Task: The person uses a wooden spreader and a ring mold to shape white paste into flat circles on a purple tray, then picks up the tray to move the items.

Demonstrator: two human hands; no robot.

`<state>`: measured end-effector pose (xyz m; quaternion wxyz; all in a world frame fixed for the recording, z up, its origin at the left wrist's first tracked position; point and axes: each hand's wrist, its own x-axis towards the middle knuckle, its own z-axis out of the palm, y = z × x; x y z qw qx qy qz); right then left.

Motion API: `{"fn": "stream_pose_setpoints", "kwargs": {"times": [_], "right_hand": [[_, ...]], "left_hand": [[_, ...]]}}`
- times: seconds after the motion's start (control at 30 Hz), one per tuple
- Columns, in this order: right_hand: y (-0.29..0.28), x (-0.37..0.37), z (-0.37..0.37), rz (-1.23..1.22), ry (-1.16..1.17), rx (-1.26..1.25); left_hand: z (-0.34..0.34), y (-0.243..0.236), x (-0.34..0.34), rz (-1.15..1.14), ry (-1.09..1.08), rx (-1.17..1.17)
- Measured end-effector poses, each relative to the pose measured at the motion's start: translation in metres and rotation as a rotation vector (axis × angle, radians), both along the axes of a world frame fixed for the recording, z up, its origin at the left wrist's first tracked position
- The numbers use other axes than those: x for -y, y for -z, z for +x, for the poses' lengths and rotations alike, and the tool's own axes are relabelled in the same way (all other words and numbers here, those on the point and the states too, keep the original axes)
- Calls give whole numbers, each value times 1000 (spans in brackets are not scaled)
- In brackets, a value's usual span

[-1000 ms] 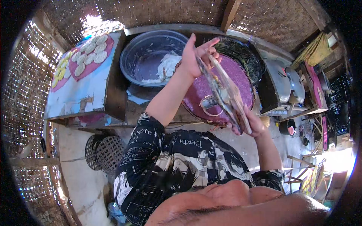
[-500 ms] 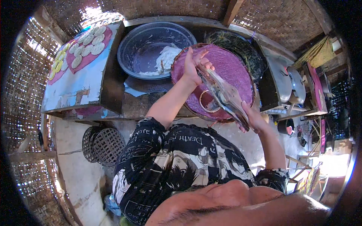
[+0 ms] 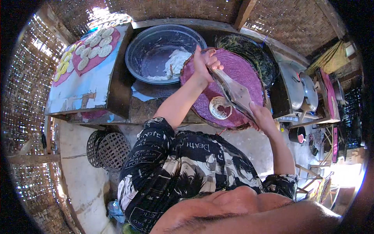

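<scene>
My left hand (image 3: pixel 205 65) grips the upper left end of a long, worn wooden press (image 3: pixel 238 93), fingers wrapped round it. At the lower right end my right hand (image 3: pixel 263 117) is closed round the same press. It hangs slantwise over a large round tray covered in pink cloth (image 3: pixel 196 95). Just below its lower left edge, a small round ring (image 3: pixel 210 107) rests on the cloth. Inside the ring lie thin white strands (image 3: pixel 219 114), with some pink showing between them. The press hides part of the cloth.
Left of the tray stands a wide dark basin (image 3: pixel 136 58) with white dough (image 3: pixel 178 61). Pale round strand cakes (image 3: pixel 93 52) lie on pink cloth at the far left. Behind are dark-green stringy fibres (image 3: pixel 253 48); metal pots (image 3: pixel 307 91) stand right. Woven racks (image 3: pixel 113 152) rest on the floor.
The press has turned and shifted slightly rightward in both hands, uncovering more of the ring. White strands now show inside the ring. The whole view has shifted a little.
</scene>
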<state>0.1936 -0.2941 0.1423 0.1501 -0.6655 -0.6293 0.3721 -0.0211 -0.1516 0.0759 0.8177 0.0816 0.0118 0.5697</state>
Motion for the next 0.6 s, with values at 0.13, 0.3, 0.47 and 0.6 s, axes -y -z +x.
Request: {"fn": "stream_pose_setpoints", "kwargs": {"times": [0.13,0.3,0.47,0.6], "right_hand": [[-4,14,13,-104,40,-13],[1,27,0,-128,12,-62],[24,18,-14,-38,-3,-50],[25,7,-23,104,62,-113]], "left_hand": [[13,2,18,-143,8,-36],[-2,2,33,-127,-17,-83],[-21,-14,25,-61,-90,-183],[-39,-18,5,266,22,-139]]}}
